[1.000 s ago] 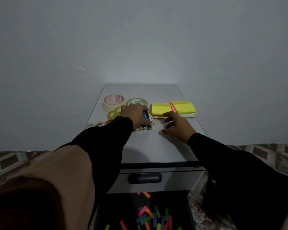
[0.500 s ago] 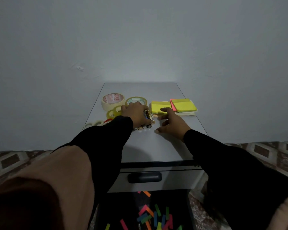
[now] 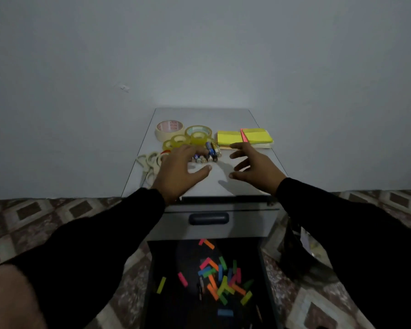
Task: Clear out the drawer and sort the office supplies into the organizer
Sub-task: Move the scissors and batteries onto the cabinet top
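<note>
Both hands are spread wide, nothing gripped. Left hand (image 3: pixel 179 168) is hovered by the batteries (image 3: pixel 205 156); right hand (image 3: pixel 253 166) is held near the sticky notes (image 3: pixel 228 137).

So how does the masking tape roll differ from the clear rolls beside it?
The masking tape roll is opaque cream and the biggest; the clear tape rolls are see-through yellowish, mostly smaller. It sits alone at the far left; they cluster touching each other. All lie flat on the cabinet top.

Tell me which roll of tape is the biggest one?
The cream-coloured masking tape roll with red print inside, farthest back on the left of the grey cabinet top. The clear yellowish tape rolls beside it are smaller and see-through.
</note>
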